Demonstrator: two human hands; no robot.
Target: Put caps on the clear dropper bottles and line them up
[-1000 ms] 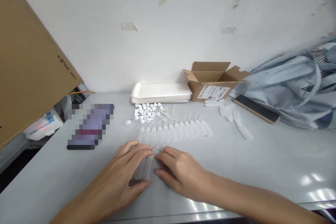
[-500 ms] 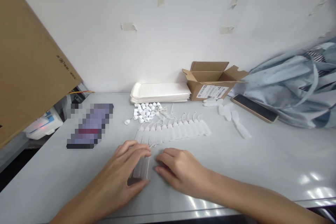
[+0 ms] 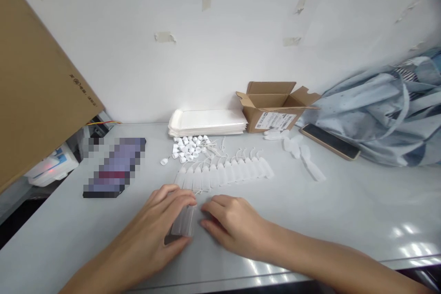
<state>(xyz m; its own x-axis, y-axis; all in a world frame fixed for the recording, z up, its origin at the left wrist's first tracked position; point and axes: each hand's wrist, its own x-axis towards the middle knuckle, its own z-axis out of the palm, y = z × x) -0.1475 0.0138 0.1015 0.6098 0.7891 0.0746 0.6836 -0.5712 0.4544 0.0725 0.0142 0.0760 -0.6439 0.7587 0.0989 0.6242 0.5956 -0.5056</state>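
My left hand (image 3: pixel 163 220) curves around several clear plastic tubes (image 3: pixel 186 221), its fingers at their far ends and its thumb at their near ends. Just to the right, my right hand (image 3: pixel 232 223) rests on the table with fingers bent and a gap between thumb and fingertips. Nothing shows in it, and it is apart from the tubes. Beyond both hands lies a slanting row of frosted, bottle-shaped pieces (image 3: pixel 223 172) with thin white strings at their far ends. Behind that row is a heap of small white caps (image 3: pixel 188 147), some with strings.
A stack of white padded envelopes (image 3: pixel 208 121) and an open cardboard box (image 3: pixel 272 112) stand against the wall. Loose frosted pieces (image 3: pixel 312 165) and a phone (image 3: pixel 330 141) lie right, near a bluish cloth bag (image 3: pixel 375 105). A pixelated device (image 3: pixel 115 167) lies left.
The whole view has shifted slightly, so things sit a little further left. Both hands keep practically the same pose, with the clear tubes still in my left hand.
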